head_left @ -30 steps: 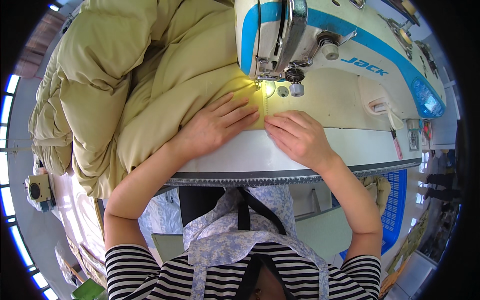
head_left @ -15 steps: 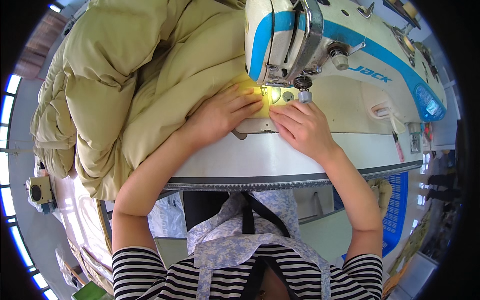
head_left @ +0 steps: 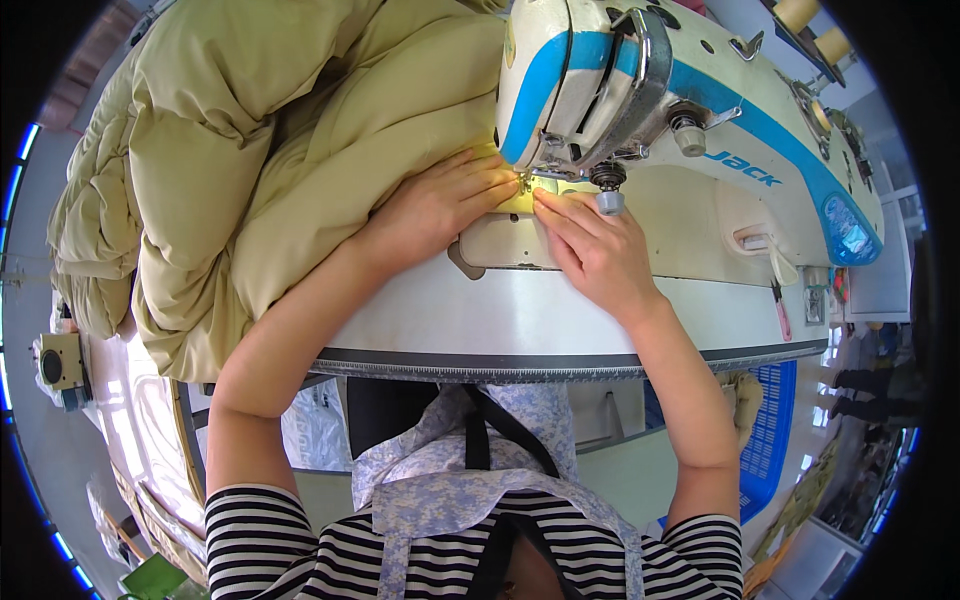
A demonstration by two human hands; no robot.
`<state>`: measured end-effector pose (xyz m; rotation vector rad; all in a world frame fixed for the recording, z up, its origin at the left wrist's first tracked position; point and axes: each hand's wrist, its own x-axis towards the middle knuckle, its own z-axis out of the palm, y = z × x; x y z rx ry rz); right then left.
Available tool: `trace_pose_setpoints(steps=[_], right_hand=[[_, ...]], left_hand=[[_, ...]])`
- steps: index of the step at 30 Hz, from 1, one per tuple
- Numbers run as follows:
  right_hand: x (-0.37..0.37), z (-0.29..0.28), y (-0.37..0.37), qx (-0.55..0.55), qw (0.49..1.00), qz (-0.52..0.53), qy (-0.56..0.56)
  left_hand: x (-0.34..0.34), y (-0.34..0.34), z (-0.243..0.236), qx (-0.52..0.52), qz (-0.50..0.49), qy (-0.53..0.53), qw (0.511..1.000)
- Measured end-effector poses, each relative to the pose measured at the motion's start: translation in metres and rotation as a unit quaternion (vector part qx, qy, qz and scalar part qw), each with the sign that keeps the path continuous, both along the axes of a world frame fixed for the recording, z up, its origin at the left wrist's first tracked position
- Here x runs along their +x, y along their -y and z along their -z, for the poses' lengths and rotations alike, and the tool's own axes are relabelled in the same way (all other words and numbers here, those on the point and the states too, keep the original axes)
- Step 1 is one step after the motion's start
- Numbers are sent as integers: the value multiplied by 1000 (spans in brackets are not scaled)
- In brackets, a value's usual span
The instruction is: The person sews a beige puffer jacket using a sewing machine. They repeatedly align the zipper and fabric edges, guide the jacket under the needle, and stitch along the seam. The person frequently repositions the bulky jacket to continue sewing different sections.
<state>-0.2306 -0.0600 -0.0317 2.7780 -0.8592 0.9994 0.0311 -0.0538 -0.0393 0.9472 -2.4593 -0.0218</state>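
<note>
A puffy khaki padded garment is heaped on the left of the sewing machine, its edge running under the lit presser foot. My left hand lies flat on this fabric, fingers stretched out, tips just left of the foot. Close on the foot's right, my right hand has thumb and fingers drawn together at the fabric's narrow edge. Its fingertips partly cover that edge, so the exact hold is hard to see. Bare needle bed shows between my hands.
The white table has a ruler strip along its front edge. At the right lie a pink-handled small tool and a small clear case. A blue basket stands below the table; thread cones are at the upper right.
Both hands have slid a little away from me toward the presser foot, along with the fabric edge. More of the bare needle bed shows in front. The view has shifted slightly.
</note>
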Motion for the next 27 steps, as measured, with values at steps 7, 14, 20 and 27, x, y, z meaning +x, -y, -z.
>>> trace_pose_setpoints(steps=[7,14,20,27], right_hand=[[2,3,2,33,999,11,-5],[0,2,0,64,997,36,-39],[0,4,0,52,997,43,-38],[-6,6,-2,70,996,61,17]], left_hand=[[1,11,1,-12,0,-27,1000],[1,22,4,12,-21,-21,999],[3,24,4,5,-25,-24,999],[1,23,1,56,-11,-36,998]])
